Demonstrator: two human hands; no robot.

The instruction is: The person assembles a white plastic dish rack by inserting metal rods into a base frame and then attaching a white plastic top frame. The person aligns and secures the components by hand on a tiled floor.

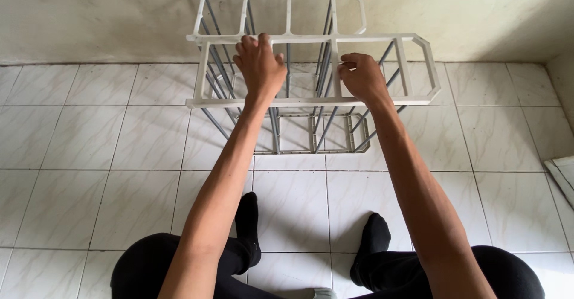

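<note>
White plastic rack (311, 72) on pale marbled floor tiles (89, 137) by plain wall (89, 12); both hands clamped on top shelf frame (418, 72): left (258, 66), right (360, 76).

The rack's shelf frames (311, 69) are white, an open grid of squarish cells, and the thin poles (218, 66) joining them are grey. The floor (89, 137) is laid with glossy white tiles veined in a faint grey marble pattern, with thin darker grout lines between them, and the wall (89, 12) behind is a plain off-white, mottled with dull greyish stains. The trousers (143, 263) and the socks (248, 215) are plain black, and a pale white slab (562, 176) lies at the floor's right edge.
</note>
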